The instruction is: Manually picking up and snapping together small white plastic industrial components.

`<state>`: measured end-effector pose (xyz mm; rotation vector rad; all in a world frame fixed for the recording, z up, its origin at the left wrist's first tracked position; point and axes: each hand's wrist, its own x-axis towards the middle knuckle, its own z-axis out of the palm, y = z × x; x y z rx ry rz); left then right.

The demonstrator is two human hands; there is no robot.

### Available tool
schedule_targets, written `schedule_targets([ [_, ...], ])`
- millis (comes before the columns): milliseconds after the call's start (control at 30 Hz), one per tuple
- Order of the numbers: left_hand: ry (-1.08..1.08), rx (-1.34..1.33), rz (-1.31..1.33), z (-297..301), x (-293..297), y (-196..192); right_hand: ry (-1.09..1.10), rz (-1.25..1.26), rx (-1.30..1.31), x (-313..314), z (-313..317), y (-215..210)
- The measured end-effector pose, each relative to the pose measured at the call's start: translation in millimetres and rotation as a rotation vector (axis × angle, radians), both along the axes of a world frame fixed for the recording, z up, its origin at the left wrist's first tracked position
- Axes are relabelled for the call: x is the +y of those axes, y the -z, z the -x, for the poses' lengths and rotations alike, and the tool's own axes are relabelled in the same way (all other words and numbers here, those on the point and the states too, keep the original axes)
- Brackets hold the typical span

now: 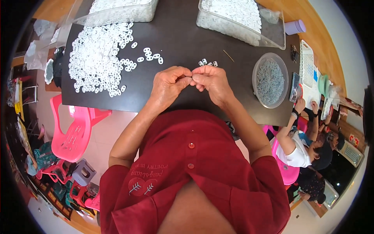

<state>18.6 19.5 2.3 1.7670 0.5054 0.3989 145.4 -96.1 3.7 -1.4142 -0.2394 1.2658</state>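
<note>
The fingers of both hands are being pinched together, tip against tip, over the near middle of the worktop. Whatever is being gripped between them is hidden; it is being judged a small white link like those lying about, but that cannot be told for certain. The left hand is being held curled, knuckles up, and the right hand is being pressed against it from the right.

Just beyond the fingertips, four loose links are lying in a short row. To the far left of these, about seven more links are being left scattered, and past them a large heap is spreading over the left part of the worktop, too many to be counted.

The links are being judged very light, stiff plastic, smooth and easily dropped; each would best be taken by its narrow edges between thumb and forefinger tips, not by the flat faces.

On the right, one clear round bowl is being kept full of greyish small pieces. At the far edge, two clear trays are standing heaped with white parts, the other tray to the far left. A thin stick is lying between the right tray and the hands.
</note>
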Motion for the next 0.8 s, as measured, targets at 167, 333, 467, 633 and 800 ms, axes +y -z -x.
schedule_targets([
  [167, 0.066, 0.033, 0.245, 4, 2, 6, 0.024, 0.035, 0.097, 1, 2, 5],
  [333, 0.027, 0.162, 0.582, 5, 5, 8, 0.044, -0.002, 0.082, 0, 8, 14],
  [467, -0.098, 0.171, 0.832, 7, 2, 17, 0.019, -0.116, -0.128, 3, 17, 17],
  [633, -0.169, 0.177, 0.889, 9, 2, 24, 0.004, -0.179, -0.454, 6, 26, 30],
  [800, -0.210, 0.216, 0.913, 13, 4, 24, -0.043, -0.062, -0.658, 6, 21, 22],
])
